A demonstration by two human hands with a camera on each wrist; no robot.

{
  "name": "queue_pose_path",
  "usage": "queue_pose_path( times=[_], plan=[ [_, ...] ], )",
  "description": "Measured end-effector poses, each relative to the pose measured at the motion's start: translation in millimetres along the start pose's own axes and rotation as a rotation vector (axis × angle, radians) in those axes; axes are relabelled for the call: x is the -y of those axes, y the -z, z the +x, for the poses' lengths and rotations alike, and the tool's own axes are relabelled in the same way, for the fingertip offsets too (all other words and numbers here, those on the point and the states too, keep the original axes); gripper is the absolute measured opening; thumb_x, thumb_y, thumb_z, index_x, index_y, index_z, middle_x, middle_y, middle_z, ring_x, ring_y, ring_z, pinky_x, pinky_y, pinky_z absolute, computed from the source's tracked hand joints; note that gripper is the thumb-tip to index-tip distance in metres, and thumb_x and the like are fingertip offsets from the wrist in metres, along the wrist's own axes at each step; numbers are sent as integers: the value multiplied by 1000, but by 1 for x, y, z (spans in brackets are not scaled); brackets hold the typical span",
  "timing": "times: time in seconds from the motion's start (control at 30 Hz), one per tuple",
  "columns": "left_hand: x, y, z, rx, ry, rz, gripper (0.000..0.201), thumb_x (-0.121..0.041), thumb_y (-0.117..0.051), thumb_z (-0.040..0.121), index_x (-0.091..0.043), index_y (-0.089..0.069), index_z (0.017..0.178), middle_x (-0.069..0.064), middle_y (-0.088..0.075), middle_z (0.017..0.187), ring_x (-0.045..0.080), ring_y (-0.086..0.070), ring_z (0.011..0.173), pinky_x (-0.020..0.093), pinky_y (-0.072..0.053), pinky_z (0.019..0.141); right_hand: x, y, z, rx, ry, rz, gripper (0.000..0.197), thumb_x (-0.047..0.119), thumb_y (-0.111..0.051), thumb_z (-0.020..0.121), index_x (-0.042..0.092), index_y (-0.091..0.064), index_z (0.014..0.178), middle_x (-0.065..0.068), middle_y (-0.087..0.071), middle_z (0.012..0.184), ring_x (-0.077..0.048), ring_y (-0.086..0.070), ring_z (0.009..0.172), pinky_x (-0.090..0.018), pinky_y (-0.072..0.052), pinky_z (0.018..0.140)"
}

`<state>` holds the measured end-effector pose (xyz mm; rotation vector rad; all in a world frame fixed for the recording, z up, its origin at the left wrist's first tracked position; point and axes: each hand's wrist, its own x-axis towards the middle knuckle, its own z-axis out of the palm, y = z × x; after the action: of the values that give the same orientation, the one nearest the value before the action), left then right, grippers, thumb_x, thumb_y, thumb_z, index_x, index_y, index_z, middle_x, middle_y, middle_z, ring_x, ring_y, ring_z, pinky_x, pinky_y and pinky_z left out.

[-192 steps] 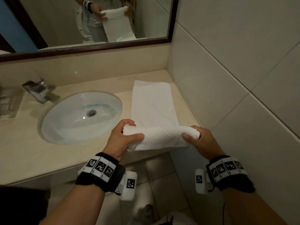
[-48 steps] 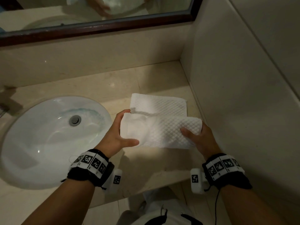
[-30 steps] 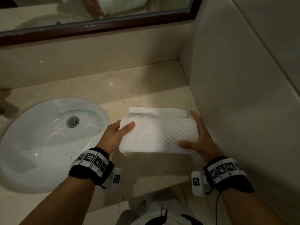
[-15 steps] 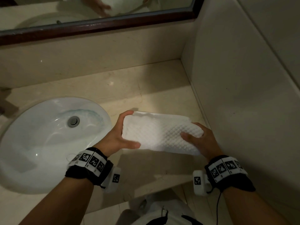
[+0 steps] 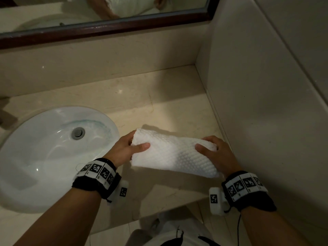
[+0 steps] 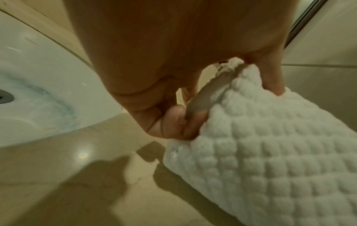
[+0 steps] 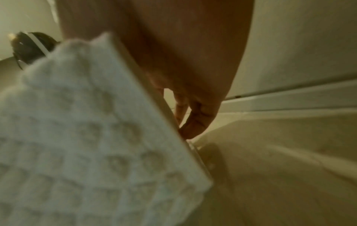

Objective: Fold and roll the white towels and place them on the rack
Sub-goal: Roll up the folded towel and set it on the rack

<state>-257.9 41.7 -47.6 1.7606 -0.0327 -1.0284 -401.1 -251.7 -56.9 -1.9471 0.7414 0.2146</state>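
Note:
A white waffle-weave towel (image 5: 174, 155), rolled into a thick cylinder, is held just above the beige counter (image 5: 159, 107) to the right of the sink. My left hand (image 5: 126, 150) grips its left end, thumb on top and fingers curled round the far side. My right hand (image 5: 215, 153) grips the right end the same way. In the left wrist view the fingers (image 6: 185, 122) curl at the end edge of the towel (image 6: 270, 152). The right wrist view is blurred and shows the towel (image 7: 86, 137) with the fingers (image 7: 195, 120) behind it. No rack is in view.
A white oval sink (image 5: 49, 153) is set in the counter at the left. A dark-framed mirror (image 5: 106, 27) runs along the back wall. A tiled wall (image 5: 266, 103) stands close on the right. The counter's front edge (image 5: 159, 213) is near my wrists.
The flat tail of the towel has been rolled up, so no loose part lies on the counter. Both hands have lifted the roll slightly and tilted it, right end nearer to me.

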Motion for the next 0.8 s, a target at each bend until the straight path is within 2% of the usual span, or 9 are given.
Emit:
queue_pose_path(
  times=[0.13, 0.23, 0.27, 0.33, 0.43, 0.53, 0.6, 0.7, 0.8],
  plan=[
    [-1, -3, 3, -73, 84, -1, 98, -77, -83, 53, -24, -62, 133, -5, -73, 123, 17, -70, 110, 38, -55, 95, 12, 4, 3, 29, 63, -55, 49, 64, -73, 70, 33, -64, 107, 16, -65, 105, -10, -63, 100, -31, -54, 82],
    [-3, -5, 7, -112, 131, 44, 78, -72, -68, 72, -24, -61, 133, -6, -72, 118, 14, -70, 103, 33, -55, 87, 17, 4, 6, 95, 98, -178, 75, 91, -62, 54, 41, -66, 110, 18, -67, 110, -10, -62, 106, -35, -52, 91],
    [-2, -6, 9, -142, 138, 63, 74, -73, -63, 76, -25, -62, 132, -7, -72, 116, 14, -70, 101, 34, -55, 88, 18, 4, 6, 126, 114, -222, 80, 94, -61, 50, 42, -67, 111, 19, -67, 111, -9, -61, 107, -36, -51, 93],
    [-1, -5, 11, -201, 158, 112, 85, -87, -57, 71, -28, -62, 132, -7, -71, 118, 16, -69, 103, 40, -54, 97, 23, 3, 5, 204, 129, -259, 80, 87, -70, 48, 38, -68, 112, 20, -67, 109, -5, -62, 104, -29, -51, 89],
    [4, -4, 14, -274, 196, 154, 109, -101, -47, 61, -31, -52, 144, -6, -60, 142, 23, -60, 124, 48, -44, 111, 31, 1, 2, 282, 149, -302, 73, 74, -81, 52, 36, -66, 113, 20, -68, 106, 0, -63, 98, -25, -53, 84],
    [2, -7, 10, -295, 121, 112, 105, -100, -41, 65, -32, -50, 145, -7, -52, 149, 21, -51, 134, 49, -36, 116, 31, -6, 3, 343, 130, -350, 79, 86, -70, 51, 39, -64, 115, 20, -68, 107, 0, -64, 95, -30, -55, 84],
    [1, -10, 5, -299, 57, 67, 98, -97, -46, 67, -33, -54, 140, -6, -54, 145, 19, -52, 131, 43, -40, 112, 30, -12, 3, 390, 109, -367, 85, 90, -63, 50, 40, -61, 119, 17, -68, 109, -2, -65, 95, -33, -56, 84],
    [2, -14, 1, -358, 16, -45, 86, -78, -65, 72, -29, -50, 141, -1, -54, 141, 19, -56, 125, 37, -52, 93, 30, -21, 0, 448, 58, -328, 82, 87, -62, 53, 39, -60, 119, 16, -68, 107, -4, -66, 93, -34, -56, 84],
    [7, -22, -4, -390, 10, -117, 109, -75, -78, 56, -25, -42, 147, 0, -57, 136, 18, -64, 112, 38, -60, 82, 27, -34, -5, 515, 8, -242, 74, 81, -64, 60, 34, -59, 116, 15, -69, 107, -5, -68, 93, -39, -57, 87]
  ],
)
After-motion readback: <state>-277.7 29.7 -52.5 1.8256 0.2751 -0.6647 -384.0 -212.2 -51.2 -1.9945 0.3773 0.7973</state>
